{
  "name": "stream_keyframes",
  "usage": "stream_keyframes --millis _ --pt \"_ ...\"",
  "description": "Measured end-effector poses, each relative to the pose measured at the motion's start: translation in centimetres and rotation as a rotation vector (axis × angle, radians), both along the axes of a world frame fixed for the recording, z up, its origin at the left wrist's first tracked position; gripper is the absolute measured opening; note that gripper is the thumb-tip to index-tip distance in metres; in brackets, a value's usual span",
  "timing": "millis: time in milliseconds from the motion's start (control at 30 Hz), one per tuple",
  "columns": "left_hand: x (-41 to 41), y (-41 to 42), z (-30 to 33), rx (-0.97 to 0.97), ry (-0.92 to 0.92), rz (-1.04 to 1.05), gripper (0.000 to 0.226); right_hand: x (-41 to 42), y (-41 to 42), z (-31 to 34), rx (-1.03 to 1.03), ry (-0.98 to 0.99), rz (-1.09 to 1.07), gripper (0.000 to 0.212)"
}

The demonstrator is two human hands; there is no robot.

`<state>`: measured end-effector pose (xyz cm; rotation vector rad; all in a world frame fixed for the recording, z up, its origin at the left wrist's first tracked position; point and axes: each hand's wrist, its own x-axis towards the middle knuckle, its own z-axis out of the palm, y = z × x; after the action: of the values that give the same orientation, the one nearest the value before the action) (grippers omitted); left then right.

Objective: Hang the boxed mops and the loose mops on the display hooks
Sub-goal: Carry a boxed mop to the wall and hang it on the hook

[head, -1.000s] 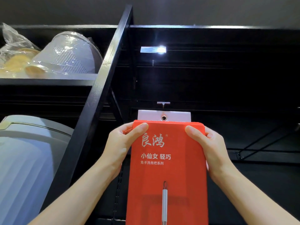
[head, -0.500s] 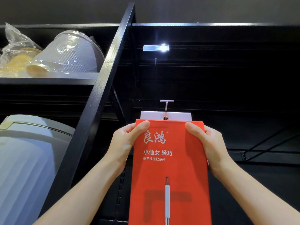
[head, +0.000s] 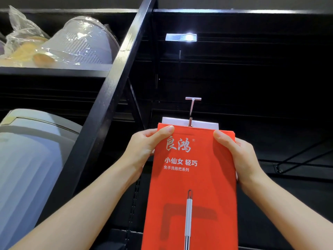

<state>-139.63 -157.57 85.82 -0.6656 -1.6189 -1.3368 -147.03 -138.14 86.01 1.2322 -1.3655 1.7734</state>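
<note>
While a pale bin is seen at far left, the red mop box is gripped near its top by the left hand, thumb across the front; its white tab is threaded on the display hook; the opposite edge is clasped by the right hand

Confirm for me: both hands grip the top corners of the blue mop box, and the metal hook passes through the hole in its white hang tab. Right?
Not quite: the mop box is red-orange, not blue, as the head view shows. The rest holds: the left hand and right hand grip its top corners, and the metal hook passes through the hole in its white hang tab.
</note>
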Motion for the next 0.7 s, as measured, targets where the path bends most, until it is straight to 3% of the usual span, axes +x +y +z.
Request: stream_keyframes --millis 167,267,400,533,700 --pt "-0.7 -0.1 -0.4 0.022 -0.025 0.026 0.049 -0.9 -0.4 -0.3 0.006 -0.039 0.022 0.037" --pt "-1.0 -0.2 -0.3 0.03 -0.059 0.042 0.043 -1.8 -0.8 -0.4 -0.006 -0.071 0.069 0.031" --pt "-1.9 -0.3 -0.2 0.072 -0.077 0.019 0.033 -2.7 -1.4 -0.3 -0.031 -0.143 0.177 0.052" --pt "-3.6 -0.3 -0.4 0.128 -0.078 -0.003 0.032 -4.0 -1.9 -0.3 -0.039 -0.174 0.225 0.058" --pt "-6.1 -1.2 -0.5 0.179 -0.032 -0.013 0.049 -5.8 -2.6 -0.5 -0.043 -0.177 0.23 0.064"
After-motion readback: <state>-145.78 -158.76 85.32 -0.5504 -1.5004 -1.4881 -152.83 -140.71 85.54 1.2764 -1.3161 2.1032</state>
